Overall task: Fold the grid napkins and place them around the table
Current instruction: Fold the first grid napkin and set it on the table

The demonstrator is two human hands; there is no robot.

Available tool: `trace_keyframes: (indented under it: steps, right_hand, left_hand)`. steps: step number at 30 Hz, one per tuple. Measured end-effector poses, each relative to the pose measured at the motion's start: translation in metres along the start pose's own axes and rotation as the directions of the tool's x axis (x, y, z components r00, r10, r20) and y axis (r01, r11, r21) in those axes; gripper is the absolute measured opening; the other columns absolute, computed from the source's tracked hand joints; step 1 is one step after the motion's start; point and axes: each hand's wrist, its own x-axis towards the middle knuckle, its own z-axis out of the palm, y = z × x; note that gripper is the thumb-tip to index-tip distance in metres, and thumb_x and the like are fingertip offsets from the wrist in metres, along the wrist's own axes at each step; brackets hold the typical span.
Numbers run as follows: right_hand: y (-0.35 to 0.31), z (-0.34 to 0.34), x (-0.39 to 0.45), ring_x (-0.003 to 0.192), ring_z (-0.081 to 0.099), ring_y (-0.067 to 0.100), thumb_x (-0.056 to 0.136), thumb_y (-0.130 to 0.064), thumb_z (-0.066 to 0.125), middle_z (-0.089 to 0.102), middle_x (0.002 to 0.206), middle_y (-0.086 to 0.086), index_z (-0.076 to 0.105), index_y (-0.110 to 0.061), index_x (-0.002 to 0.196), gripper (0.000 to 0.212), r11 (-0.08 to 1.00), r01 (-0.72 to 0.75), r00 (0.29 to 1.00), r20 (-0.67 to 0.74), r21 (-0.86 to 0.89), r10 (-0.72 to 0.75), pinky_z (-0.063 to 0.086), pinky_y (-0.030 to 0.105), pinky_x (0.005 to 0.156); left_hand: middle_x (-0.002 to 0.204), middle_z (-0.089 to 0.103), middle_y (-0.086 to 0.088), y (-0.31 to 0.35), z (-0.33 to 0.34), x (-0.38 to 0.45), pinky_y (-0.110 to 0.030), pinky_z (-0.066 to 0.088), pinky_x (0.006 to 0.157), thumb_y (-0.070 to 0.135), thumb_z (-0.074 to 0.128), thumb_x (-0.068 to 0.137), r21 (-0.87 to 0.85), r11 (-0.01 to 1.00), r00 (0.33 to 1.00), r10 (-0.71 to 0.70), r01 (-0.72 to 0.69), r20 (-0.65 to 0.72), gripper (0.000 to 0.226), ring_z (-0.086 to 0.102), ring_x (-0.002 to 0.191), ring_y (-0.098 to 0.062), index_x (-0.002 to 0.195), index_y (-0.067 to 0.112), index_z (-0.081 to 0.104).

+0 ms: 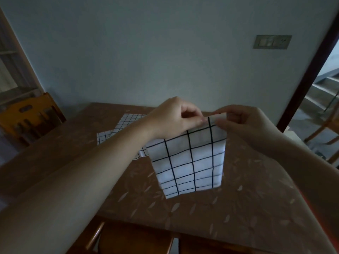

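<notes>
A white napkin with a black grid (190,162) hangs in the air above the table (238,198), folded over at its top edge. My left hand (172,118) pinches the top edge near the middle, and my right hand (244,121) pinches the top right corner close beside it. The napkin's lower edge hangs just above the tabletop. More grid napkins (124,123) lie flat in a loose pile on the far left part of the table, partly hidden behind my left forearm.
The table carries a brown cloth with a pale leaf pattern and stands against a wall. A wooden chair (29,116) is at the far left, another chair (132,237) tucked in at the near edge. An open doorway (322,114) is at the right.
</notes>
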Motion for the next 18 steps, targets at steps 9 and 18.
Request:
trace_keyframes:
  steps: [9,18]
  right_hand:
    - [0.033,0.01,-0.024,0.051,0.038,0.008,0.085,-0.028,0.07,0.043,0.05,-0.009,0.057,-0.019,0.056,0.033,0.979,-0.068,0.979,0.178,-0.19,0.103,0.033,0.024,0.052]
    - [0.031,0.008,-0.033,0.054,0.058,0.004,0.085,-0.028,0.071,0.063,0.056,-0.017,0.069,-0.033,0.06,0.025,0.934,-0.143,0.873,0.402,-0.328,0.275,0.046,0.02,0.059]
  left_hand:
    - [0.081,0.072,-0.011,-0.019,-0.018,-0.006,-0.04,0.052,0.072,0.031,0.065,0.092,-0.058,0.995,0.974,0.069,-0.084,-0.214,0.013,0.065,0.076,-0.034,0.085,0.024,0.074]
    - [0.064,0.063,-0.001,-0.027,-0.026,-0.007,-0.027,0.041,0.055,0.034,0.065,0.092,0.073,0.991,0.939,0.126,-0.108,-0.321,0.022,0.05,0.054,-0.013,0.089,0.015,0.074]
